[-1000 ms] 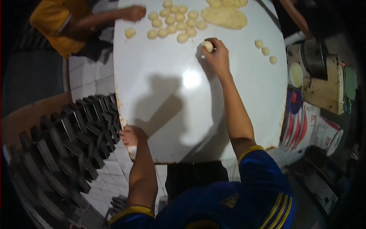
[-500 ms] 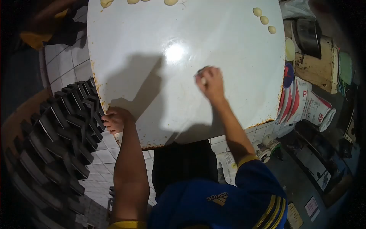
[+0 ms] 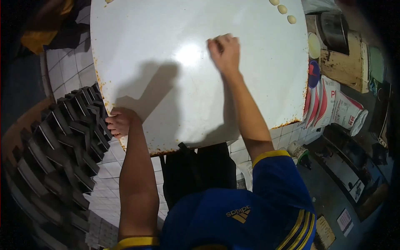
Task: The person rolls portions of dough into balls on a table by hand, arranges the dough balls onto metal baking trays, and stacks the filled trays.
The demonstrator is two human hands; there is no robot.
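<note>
My right hand is over the upper middle of the white table, its fingers curled. What lies under or inside those fingers is hidden. At the left front edge of the table, my left hand rests with its fingers bent over the rim. Three small pale dough balls sit in a slanting row at the top right, apart from my right hand. A piece of dough is cut off by the top border of the view.
Dark stacked metal racks or trays stand left of the table. To the right are red and white sacks, a board and a dark container. Yellow and dark cloth shows at the upper left.
My right hand has moved away from me across the table. My left hand stays at the edge. The view has shifted, so the dough balls sit higher and some have left the frame.
</note>
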